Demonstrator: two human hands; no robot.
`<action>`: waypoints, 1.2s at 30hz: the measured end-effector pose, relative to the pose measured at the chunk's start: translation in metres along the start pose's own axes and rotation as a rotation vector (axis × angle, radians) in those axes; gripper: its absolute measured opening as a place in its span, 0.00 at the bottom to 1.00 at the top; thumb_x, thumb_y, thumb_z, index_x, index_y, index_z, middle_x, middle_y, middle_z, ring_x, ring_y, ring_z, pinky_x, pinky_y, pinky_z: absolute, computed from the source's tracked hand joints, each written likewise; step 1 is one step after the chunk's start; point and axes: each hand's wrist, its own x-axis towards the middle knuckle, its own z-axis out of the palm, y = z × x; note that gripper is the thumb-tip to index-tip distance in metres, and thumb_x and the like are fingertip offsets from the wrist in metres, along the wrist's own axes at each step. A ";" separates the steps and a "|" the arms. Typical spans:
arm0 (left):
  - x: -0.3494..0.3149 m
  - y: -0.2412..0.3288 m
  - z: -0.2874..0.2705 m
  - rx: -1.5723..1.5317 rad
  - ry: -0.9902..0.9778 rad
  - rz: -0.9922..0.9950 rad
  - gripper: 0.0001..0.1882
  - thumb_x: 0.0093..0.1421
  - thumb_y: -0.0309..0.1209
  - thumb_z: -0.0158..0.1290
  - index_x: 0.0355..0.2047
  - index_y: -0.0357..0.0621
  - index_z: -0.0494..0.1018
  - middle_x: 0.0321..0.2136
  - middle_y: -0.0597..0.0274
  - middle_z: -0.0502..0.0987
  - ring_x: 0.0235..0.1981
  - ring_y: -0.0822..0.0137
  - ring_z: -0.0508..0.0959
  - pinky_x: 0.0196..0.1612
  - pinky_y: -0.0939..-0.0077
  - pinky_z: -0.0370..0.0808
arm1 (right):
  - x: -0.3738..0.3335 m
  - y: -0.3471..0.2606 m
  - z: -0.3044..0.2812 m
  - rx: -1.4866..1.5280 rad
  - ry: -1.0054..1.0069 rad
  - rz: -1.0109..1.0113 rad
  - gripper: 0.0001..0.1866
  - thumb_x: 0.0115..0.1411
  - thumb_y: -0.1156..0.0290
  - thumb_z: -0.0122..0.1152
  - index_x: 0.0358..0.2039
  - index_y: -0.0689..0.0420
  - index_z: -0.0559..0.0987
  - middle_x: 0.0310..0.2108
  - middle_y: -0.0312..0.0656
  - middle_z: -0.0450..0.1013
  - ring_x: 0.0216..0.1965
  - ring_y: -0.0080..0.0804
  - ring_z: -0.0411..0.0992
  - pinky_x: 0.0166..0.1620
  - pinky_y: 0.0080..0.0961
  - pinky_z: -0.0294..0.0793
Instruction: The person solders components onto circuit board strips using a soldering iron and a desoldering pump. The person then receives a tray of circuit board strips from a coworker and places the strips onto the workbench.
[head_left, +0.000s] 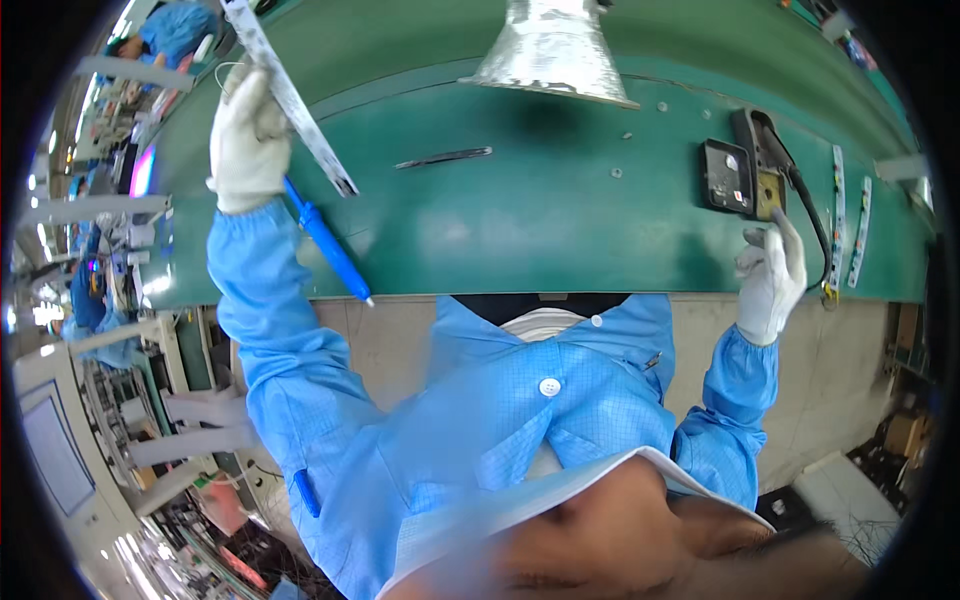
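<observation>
My left hand (250, 135), in a white glove, is at the far left of the green bench. Its fingers are closed around a long narrow white strip (300, 115) that slants across the bench, its near end dark. Beside that wrist lies a blue pen-shaped tool (328, 245) with a pale tip, reaching past the bench's front edge. My right hand (770, 280), also gloved, is over the front edge at the right. Its index finger stretches toward the soldering iron stand (765, 165) while the other fingers curl loosely; I see nothing held there.
Tweezers (445, 157) lie mid-bench. A foil-covered funnel-shaped hood (555, 55) hangs at the far middle. A dark tray (727, 176) is against the stand, and a black cable (815, 215) loops beside it. Two component strips (838, 220) lie farther right. Small round pieces (616, 173) are scattered nearby.
</observation>
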 end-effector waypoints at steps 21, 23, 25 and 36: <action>0.127 -0.309 0.045 -0.556 0.526 -1.063 0.09 0.67 0.31 0.54 0.43 0.42 0.76 0.44 0.53 0.83 0.14 0.76 0.62 0.19 0.84 0.57 | 0.104 0.052 -0.223 -1.166 0.406 0.118 0.20 0.61 0.52 0.57 0.47 0.49 0.84 0.36 0.43 0.83 0.38 0.37 0.82 0.45 0.30 0.78; 0.124 -0.271 0.043 -0.676 0.462 -1.044 0.09 0.67 0.31 0.53 0.44 0.42 0.76 0.44 0.55 0.82 0.15 0.77 0.61 0.19 0.85 0.56 | 0.118 0.050 -0.216 -1.273 0.327 0.285 0.21 0.61 0.49 0.55 0.45 0.49 0.84 0.35 0.44 0.83 0.40 0.41 0.82 0.47 0.33 0.78; 0.110 -0.214 0.046 -0.697 0.399 -0.999 0.11 0.68 0.33 0.52 0.48 0.42 0.75 0.46 0.56 0.80 0.17 0.78 0.62 0.20 0.85 0.56 | 0.134 0.048 -0.211 -1.332 0.264 0.383 0.22 0.61 0.49 0.53 0.43 0.49 0.85 0.33 0.44 0.83 0.39 0.43 0.81 0.47 0.35 0.78; -0.075 0.063 0.066 -0.811 -0.445 -0.851 0.30 0.68 0.55 0.48 0.54 0.41 0.70 0.45 0.58 0.74 0.18 0.79 0.61 0.17 0.83 0.54 | 0.166 0.085 -0.258 -0.675 0.170 0.474 0.13 0.57 0.70 0.67 0.39 0.67 0.83 0.29 0.44 0.78 0.24 0.29 0.76 0.29 0.31 0.80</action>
